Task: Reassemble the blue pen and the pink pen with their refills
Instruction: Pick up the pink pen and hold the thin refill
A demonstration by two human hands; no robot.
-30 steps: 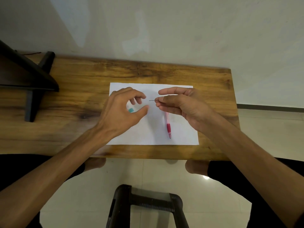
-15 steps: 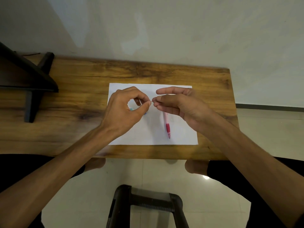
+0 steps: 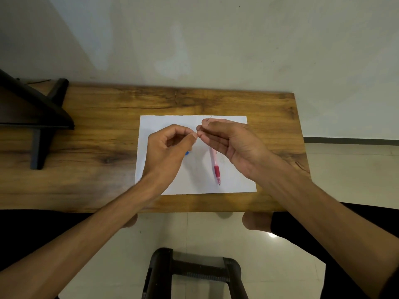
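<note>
— Where are the hands?

— Both are raised a little over the white sheet of paper (image 3: pixel 194 121) that lies on the wooden bench (image 3: pixel 108 130). The left hand (image 3: pixel 167 152) has its fingers curled, thumb and forefinger pressed together at the tip. The right hand (image 3: pixel 228 139) faces it, fingers curled too, and their fingertips almost meet.

— What do they hold?

— The right hand pinches a thin refill (image 3: pixel 209 118); one dark end sticks out past its forefinger toward the wall, and a tiny bit shows between the two hands. The left hand's pinch sits right at that near end. Whether it holds a small part of its own there, I cannot tell; it is too small to see.

— And the pens?

— The pink pen (image 3: pixel 215 167) lies on the paper below the right hand, its red grip and tip pointing toward the person, the upper part hidden by the hand. Of the blue pen (image 3: pixel 188 153) only a small blue piece shows on the paper, just beside the left hand's heel; the rest is covered.

— Anything else around?

— A dark wooden stand (image 3: pixel 41 117) on the bench at the far left, and a black stool frame (image 3: pixel 194 270) on the tiled floor below the bench edge.
</note>
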